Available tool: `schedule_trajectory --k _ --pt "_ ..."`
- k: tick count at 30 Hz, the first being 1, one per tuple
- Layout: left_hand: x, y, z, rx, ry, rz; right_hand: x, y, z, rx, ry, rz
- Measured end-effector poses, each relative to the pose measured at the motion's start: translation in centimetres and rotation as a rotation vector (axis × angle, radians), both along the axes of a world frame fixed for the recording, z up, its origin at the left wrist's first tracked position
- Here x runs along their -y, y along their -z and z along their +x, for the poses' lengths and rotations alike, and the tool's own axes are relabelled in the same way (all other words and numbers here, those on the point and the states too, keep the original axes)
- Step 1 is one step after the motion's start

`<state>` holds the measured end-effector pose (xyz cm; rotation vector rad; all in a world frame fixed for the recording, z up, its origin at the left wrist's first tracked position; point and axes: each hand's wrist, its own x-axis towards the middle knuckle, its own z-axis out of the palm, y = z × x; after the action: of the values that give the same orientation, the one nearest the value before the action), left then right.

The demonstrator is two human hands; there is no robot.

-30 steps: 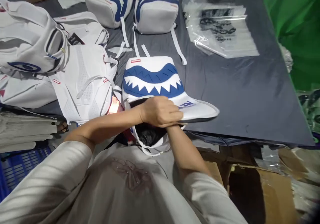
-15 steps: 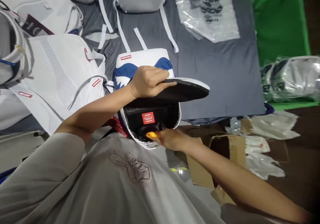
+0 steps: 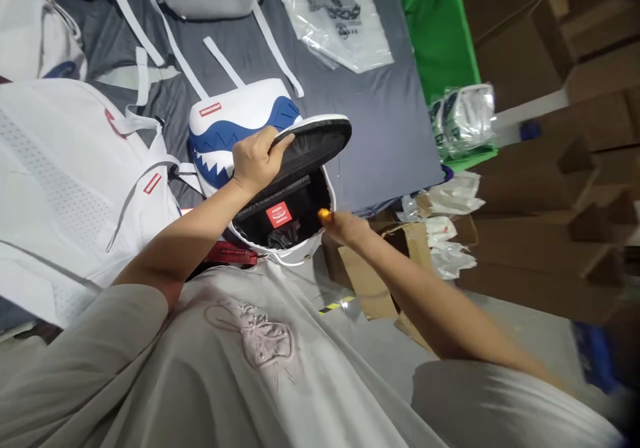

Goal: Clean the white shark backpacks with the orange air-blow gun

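Observation:
A white and blue backpack (image 3: 245, 108) with a jagged tooth pattern lies at the edge of the grey-covered table, its top opening facing me. My left hand (image 3: 257, 161) pinches the edge of its lid (image 3: 323, 140) and holds it raised. Inside, the black lining shows a red label (image 3: 279, 215). At the right rim of the opening, my right hand (image 3: 347, 227) is closed on a small orange object (image 3: 325, 217); most of it is hidden in the fingers, so its kind is unclear. A dark red strap or tag (image 3: 233, 253) hangs beside the opening.
Another white backpack (image 3: 65, 161) lies to the left, and more bags stand behind. Clear plastic bags (image 3: 345, 25) lie on the grey cloth (image 3: 373, 135). Wrapped items (image 3: 467, 118) rest on green fabric at right. Cardboard boxes (image 3: 535, 235) stand beyond the table; an open carton (image 3: 370, 281) is below.
My right hand has drawn the orange object from inside the opening to its right rim. My left hand keeps the lid raised. The view has turned right, showing more boxes.

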<state>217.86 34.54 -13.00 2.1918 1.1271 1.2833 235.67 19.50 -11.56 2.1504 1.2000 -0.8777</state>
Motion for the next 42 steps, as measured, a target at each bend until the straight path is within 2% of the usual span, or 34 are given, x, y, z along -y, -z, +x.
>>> schedule_trajectory --k 3,5,7,8,10,11,14,16,20,23,26,29,31,35,39,42 --pt "-0.2 0.9 0.7 0.034 -0.004 0.003 3.7 -1.1 -0.9 -0.316 0.157 -0.195" --pt "0.0 1.0 0.9 0.027 0.023 -0.005 4.9 -1.1 -0.9 -0.464 0.267 -0.212" --pt "0.3 0.8 1.0 0.010 0.066 -0.026 5.2 -0.6 -1.0 -0.356 0.266 -0.109" --pt "0.5 0.7 1.1 0.001 0.088 -0.037 5.2 -0.1 -1.2 -0.222 0.200 -0.028" --pt "0.9 0.5 1.3 -0.015 0.122 -0.045 4.9 1.5 -2.5 0.010 0.004 0.128" --pt "1.0 0.4 1.4 -0.020 0.130 -0.037 4.7 2.6 -3.3 0.049 -0.102 0.189" --pt "1.2 0.2 1.4 -0.029 0.118 0.024 4.0 6.7 -5.8 -0.033 -0.313 0.330" --pt "0.9 0.2 1.0 -0.025 0.081 0.067 3.6 9.5 -6.5 -0.072 -0.283 0.432" --pt "0.2 0.1 0.2 -0.007 0.000 0.118 3.7 13.9 -6.1 -0.046 -0.016 0.682" --pt "0.7 -0.6 0.2 -0.024 0.032 0.127 4.1 15.6 -5.7 -0.089 0.029 0.817" --pt "1.8 -1.3 0.6 -0.060 0.122 0.111 4.2 16.3 -5.7 -0.113 0.069 0.876" --pt "2.4 -1.4 1.1 -0.078 0.192 0.064 4.3 15.7 -5.5 -0.122 0.133 0.865" --pt "2.4 -1.1 1.3 -0.068 0.214 0.040 4.8 14.4 -5.1 -0.124 0.165 0.809" --pt "1.3 -0.4 1.5 -0.046 0.216 0.041 8.3 9.9 -3.5 -0.097 0.141 0.645" --pt "0.6 -0.4 1.5 -0.053 0.187 0.016 12.1 5.5 -2.5 -0.023 0.105 0.516" --pt "2.6 0.3 1.3 -0.098 0.214 0.007 10.9 3.4 -1.9 0.028 0.091 0.492"
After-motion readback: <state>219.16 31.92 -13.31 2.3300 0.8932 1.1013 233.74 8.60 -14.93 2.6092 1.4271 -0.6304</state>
